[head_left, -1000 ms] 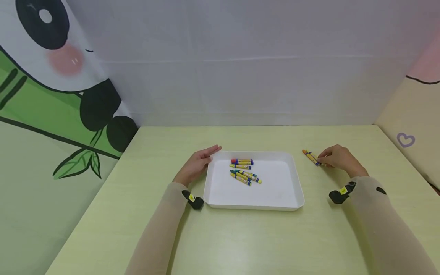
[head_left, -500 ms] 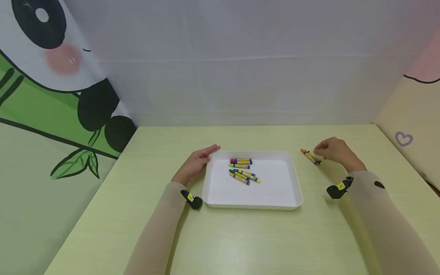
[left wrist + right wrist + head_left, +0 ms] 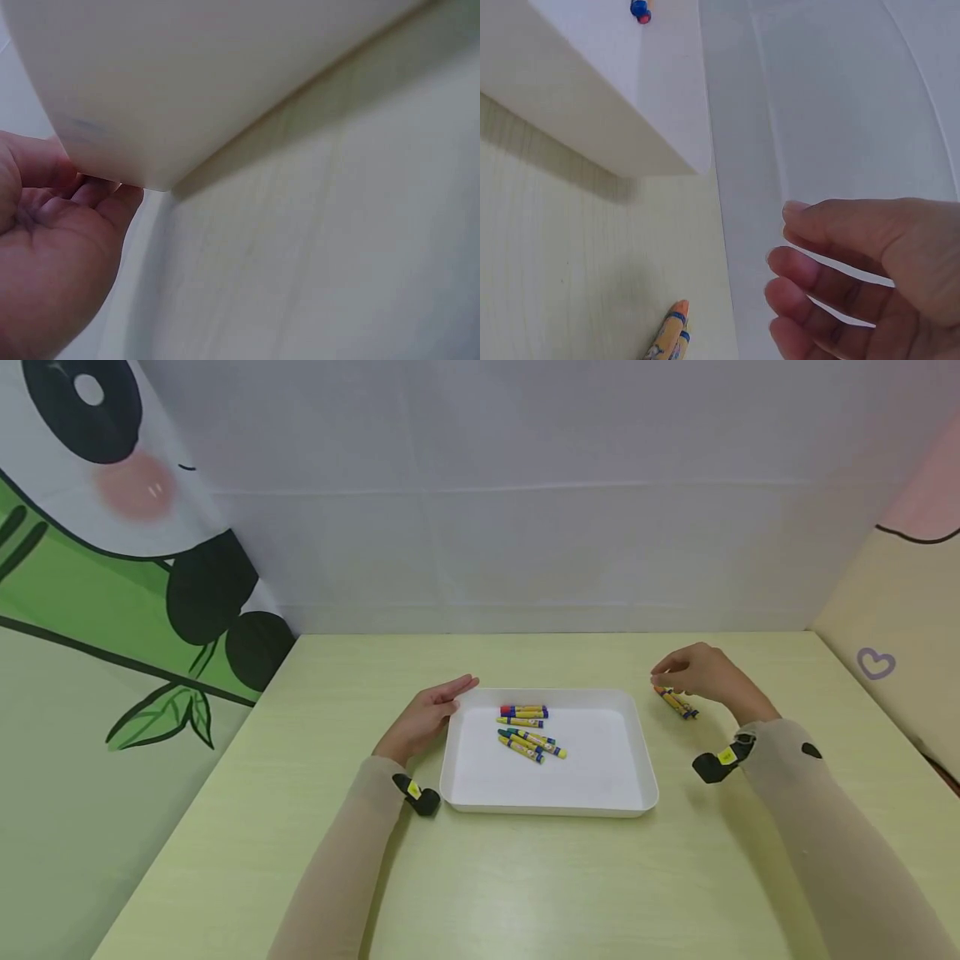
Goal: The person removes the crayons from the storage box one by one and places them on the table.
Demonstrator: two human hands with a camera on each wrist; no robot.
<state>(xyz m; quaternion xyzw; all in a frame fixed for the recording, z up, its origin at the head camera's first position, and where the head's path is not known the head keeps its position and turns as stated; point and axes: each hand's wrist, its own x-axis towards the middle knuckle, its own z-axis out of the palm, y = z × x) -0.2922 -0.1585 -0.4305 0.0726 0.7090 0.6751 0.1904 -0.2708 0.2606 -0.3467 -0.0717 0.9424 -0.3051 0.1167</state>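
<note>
A shallow white tray lies on the table with several crayons in yellow-and-blue wrappers grouped inside it. My left hand touches the tray's far-left corner, index finger straight. In the left wrist view, fingers of that hand meet the outer wall and are partly hidden by it. Right of the tray, two crayons lie side by side on the table, one orange-tipped. Just above them hovers my right hand. Its fingers are loosely bent in the right wrist view, thumb apart, holding nothing.
Behind the pale wooden table rises a white cloth wall. Painted panels stand along the left and right sides. Each sleeve carries a small black camera at the wrist.
My right hand has lifted off the crayons on the table and moved left and away from me, over their far ends. The left hand has stayed at the tray corner.
</note>
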